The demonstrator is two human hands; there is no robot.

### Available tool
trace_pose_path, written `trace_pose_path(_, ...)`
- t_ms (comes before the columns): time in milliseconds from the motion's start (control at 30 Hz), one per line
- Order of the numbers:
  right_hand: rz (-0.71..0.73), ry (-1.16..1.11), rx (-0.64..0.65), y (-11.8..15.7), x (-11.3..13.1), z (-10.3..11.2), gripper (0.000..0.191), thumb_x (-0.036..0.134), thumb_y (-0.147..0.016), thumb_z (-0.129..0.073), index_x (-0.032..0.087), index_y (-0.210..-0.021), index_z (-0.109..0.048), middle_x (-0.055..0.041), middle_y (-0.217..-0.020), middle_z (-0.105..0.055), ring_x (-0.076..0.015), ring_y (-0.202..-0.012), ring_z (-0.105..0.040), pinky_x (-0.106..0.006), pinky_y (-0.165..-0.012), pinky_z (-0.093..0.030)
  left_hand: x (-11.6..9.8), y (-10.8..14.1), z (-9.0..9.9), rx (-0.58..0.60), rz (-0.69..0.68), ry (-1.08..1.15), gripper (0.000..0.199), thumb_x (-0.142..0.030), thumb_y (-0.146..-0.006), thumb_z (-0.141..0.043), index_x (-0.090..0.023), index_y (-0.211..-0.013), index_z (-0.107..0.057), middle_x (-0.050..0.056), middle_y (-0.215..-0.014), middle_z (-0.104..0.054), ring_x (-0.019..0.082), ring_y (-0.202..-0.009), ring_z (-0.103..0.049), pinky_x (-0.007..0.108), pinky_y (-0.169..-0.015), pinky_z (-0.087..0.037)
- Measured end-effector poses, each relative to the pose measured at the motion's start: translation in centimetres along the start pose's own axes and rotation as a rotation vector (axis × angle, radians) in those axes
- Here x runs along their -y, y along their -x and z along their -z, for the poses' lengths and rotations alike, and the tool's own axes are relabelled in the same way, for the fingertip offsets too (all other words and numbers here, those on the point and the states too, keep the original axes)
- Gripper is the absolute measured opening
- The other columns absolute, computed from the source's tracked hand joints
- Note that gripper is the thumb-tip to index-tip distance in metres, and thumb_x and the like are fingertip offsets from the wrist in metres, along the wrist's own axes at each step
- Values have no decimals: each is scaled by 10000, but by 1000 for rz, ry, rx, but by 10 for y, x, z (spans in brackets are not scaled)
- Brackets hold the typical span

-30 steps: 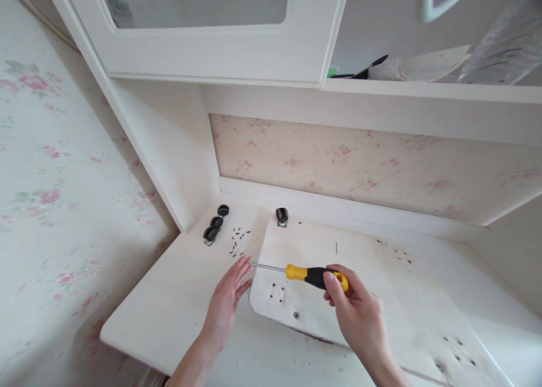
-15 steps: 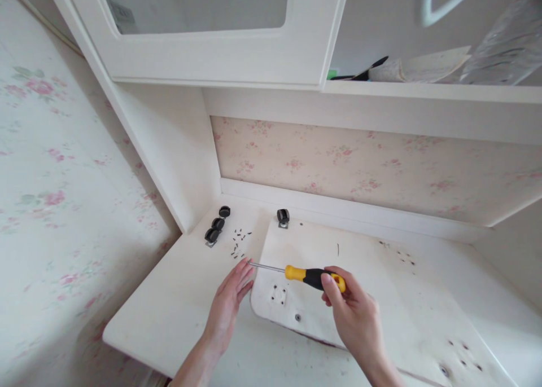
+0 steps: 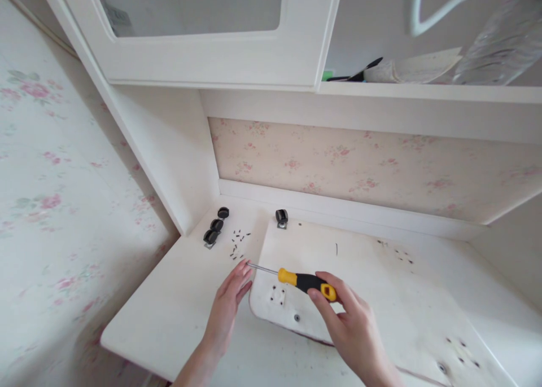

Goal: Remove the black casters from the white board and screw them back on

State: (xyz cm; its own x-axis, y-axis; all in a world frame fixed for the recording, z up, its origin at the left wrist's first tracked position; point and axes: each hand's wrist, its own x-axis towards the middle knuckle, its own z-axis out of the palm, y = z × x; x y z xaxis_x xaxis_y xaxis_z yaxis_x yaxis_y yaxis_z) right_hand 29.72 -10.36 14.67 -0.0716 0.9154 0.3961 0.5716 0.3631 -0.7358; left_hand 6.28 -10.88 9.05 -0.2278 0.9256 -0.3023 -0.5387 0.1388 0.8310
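Note:
My right hand (image 3: 345, 319) is closed around the yellow and black handle of a screwdriver (image 3: 307, 282), held above a white board (image 3: 339, 268). Its thin metal shaft points left, and the tip meets the fingertips of my left hand (image 3: 231, 291). Those left fingertips are drawn together at the tip; whether a small screw is between them is too small to tell. Just beyond my left hand, several small dark screws (image 3: 238, 243) lie scattered on the white desk (image 3: 169, 297). One black caster (image 3: 282, 218) stands on the board's far left corner.
Several more black casters (image 3: 215, 226) lie in a row on the desk at left. Groups of screw holes (image 3: 278, 295) mark the board's corners. Overhead hangs a white cabinet (image 3: 203, 62), with an open shelf (image 3: 423, 92) holding papers and a plastic-wrapped item.
The screwdriver's handle has swung slightly left and lower, and my right hand has shifted its grip on it. My left hand stays at the tip. The camera view has moved a little.

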Motion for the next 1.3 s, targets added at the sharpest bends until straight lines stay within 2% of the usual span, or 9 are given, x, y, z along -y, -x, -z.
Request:
trace_pose_path(100,194,22,96,3,3,4,260,303,-908,-576,266,-1165,-577,-43,-1039,-689,-143,-802,-679,-169,-466,-546,2,-3,2,-21,-17,-10,356,-364,-845,-676,-221,-1171,-686,65,-1409,-550,233,-1304,-501,364,-1135,-371)
trace_pose_path(233,469,170,95,5,3,9,337,195,-899,-590,228,-1229,-531,-85,-1126,-676,-177,-945,-684,-275,-769,-598,0,-5,4,-36,-37,-58,366,-358,-842,-673,-210,-1177,-684,71,-1402,-557,236,-1317,-486,367,-1140,-363)
trace_pose_path(433,578,228,104,6,5,12,304,121,-897,-566,194,-1192,-562,-126,-1188,-651,-190,-1014,-669,-290,-808,-591,-3,-7,6,-36,-42,-97,365,-377,-848,-665,-215,-1175,-685,63,-1373,-584,230,-1297,-508,361,-1134,-374)
trace_pose_path(567,573,207,97,8,4,10,315,116,-890,-573,199,-1193,-565,-123,-1189,-653,-193,-1022,-668,-296,-809,-595,-2,-8,7,-32,-43,-104,373,-371,-852,-661,-214,-1190,-679,67,-1361,-594,232,-1288,-518,368,-1136,-372)
trace_pose_path(800,492,171,-5,12,-1,3,340,100,-874,-574,215,-1194,-560,-113,-1194,-657,-206,-1041,-670,-296,-790,-606,-1,-7,0,-29,-34,-74,460,-344,-839,-674,-207,-1276,-627,81,-1367,-586,241,-1271,-536,368,-1119,-393)
trace_pose_path(933,426,188,-60,8,-2,6,335,123,-880,-584,240,-1193,-565,-94,-1195,-657,-204,-1037,-670,-324,-813,-608,1,-2,-3,16,-33,-113,516,-386,-864,-643,-234,-1350,-564,76,-1346,-604,239,-1282,-524,387,-1144,-353)
trace_pose_path(1000,350,192,-89,1,-2,11,313,155,-888,-586,266,-1181,-575,-75,-1204,-654,-196,-1030,-669,-303,-749,-624,2,0,-4,25,-29,-124,509,-398,-873,-629,-257,-1357,-555,56,-1347,-606,221,-1294,-513,368,-1157,-332)
trace_pose_path(1133,238,207,-142,-19,-4,24,244,229,-890,-602,290,-1126,-607,-45,-1195,-662,-184,-1009,-667,-199,-494,-587,3,0,-1,38,-32,-128,437,-400,-865,-636,-254,-1278,-628,43,-1351,-603,223,-1288,-519,359,-1152,-339)
trace_pose_path(1300,191,266,-168,-44,-10,36,227,327,-897,-598,286,-1118,-628,-30,-1155,-677,-166,-893,-679,-196,-487,-562,5,1,7,43,-51,-260,408,-440,-861,-620,-229,-1205,-683,63,-1345,-605,271,-1282,-519,417,-1138,-349)
